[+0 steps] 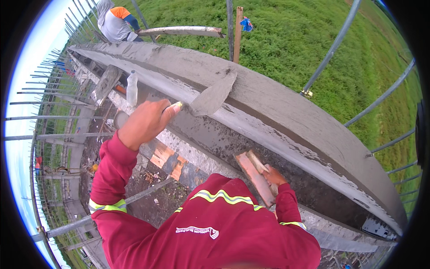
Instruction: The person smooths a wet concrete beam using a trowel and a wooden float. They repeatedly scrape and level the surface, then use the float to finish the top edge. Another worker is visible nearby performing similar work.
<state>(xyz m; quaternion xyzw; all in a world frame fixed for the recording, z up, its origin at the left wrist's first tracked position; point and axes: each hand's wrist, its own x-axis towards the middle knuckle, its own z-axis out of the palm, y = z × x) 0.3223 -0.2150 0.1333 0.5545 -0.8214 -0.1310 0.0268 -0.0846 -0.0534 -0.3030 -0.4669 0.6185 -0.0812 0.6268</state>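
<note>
My left hand [150, 122] is closed round the handle of a pointed trowel [214, 96]. Grey mortar coats its blade, which lies at the inner upper edge of the freshly plastered concrete wall [286, 105]. Lower and to the right, my right hand [274, 175] grips the handle of a wooden float [256, 178]. The float is apart from the wall, over the dark, mortar-spattered channel [210, 134] that runs along the wall's inner side. A clear plastic bottle [132, 88] stands beyond my left hand.
A co-worker [117, 22] is at the wall's far left end, beside a long board [181, 31]. Metal scaffold pipes [333, 47] rise outside the wall; more pipes [71, 135] cross at left. A worn plank [107, 84] lies near the bottle. Grass [286, 40] spreads below outside.
</note>
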